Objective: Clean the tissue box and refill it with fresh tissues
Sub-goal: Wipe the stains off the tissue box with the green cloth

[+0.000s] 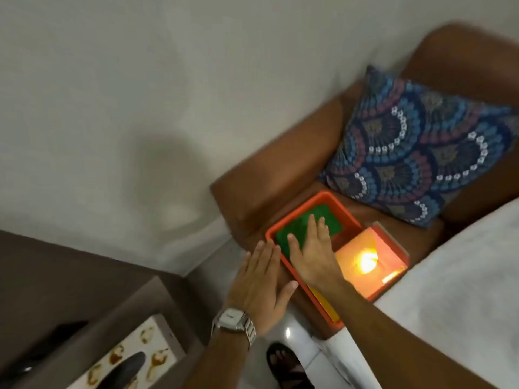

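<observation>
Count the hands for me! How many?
2. The left hand, with a watch, rests on the orange tray's edge. The right hand lies flat on the green pad inside.

No legible text, label, brand or number anywhere in view. Watch (230,317) face too small and blurred to read. Glowing orange sheet (365,262) in the tray (283,258) washed out by glare; faint marks there, unreadable. Box (132,357) at lower left carries printed figures only, no lettering that can be made out. Cushion (421,147) is pattern only.
</observation>
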A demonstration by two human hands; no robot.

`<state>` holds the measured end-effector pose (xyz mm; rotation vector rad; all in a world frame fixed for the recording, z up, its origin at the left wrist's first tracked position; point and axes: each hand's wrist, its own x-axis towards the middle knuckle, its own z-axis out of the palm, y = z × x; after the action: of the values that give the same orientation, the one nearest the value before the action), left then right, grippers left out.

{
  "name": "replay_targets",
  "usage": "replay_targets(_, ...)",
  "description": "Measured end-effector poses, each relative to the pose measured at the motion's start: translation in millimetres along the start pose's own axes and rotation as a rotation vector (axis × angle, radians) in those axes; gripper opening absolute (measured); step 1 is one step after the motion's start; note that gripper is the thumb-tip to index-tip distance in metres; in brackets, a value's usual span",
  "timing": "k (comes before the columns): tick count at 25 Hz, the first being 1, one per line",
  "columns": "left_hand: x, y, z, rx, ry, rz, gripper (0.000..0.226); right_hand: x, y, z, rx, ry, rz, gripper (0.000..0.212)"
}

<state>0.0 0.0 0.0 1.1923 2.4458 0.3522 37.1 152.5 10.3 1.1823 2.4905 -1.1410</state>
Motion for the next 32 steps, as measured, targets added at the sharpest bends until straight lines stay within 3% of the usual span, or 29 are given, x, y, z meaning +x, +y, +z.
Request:
replay_targets(5,68.8,-26.8,103.3,0.108,-0.163,-0.022,0.120,103.8,50.5,62.4,-0.070,-0.009,0.082,0.083)
replay_targets(11,65.6,-34.7,141.3,0.069,-0.130,-0.062,0.127,139.3,85.8,95.3,-0.452,-0.115,0.099,0.122)
replay_targets(14,66.6,-32.5,141.1,0.025,-0.127,-0.084,0.128,137.5,84.4,111.0,-0.517,-0.040,0.069,0.110)
replay_targets(18,68.1,-30.5,140.1,-0.020,-0.123,-0.078,0.129,142.1,80.4,116.1,-0.534,0.081,0.101,0.067)
replay_targets(21,68.9,-33.0,140.2,-0.029,-0.130,-0.071,0.128,142.0,76.4,110.2,-0.326,0.191,0.138,0.060)
replay_targets(25,62.7,-30.1,128.7,-0.065,-0.087,-0.049,0.122,116.2,54.3,85.5,0.235,0.408,0.216,0.052)
replay_targets(29,34.6,-38.7,112.4,-0.154,0.118,-0.144,0.114,42.8,21.8,87.4,0.514,0.486,-0.051,0.049)
replay_targets(32,-8.5,-71.8,103.3,-0.108,0.166,-0.252,0.113,-12.0,-1.7,119.2,0.588,0.379,-0.208,0.050)
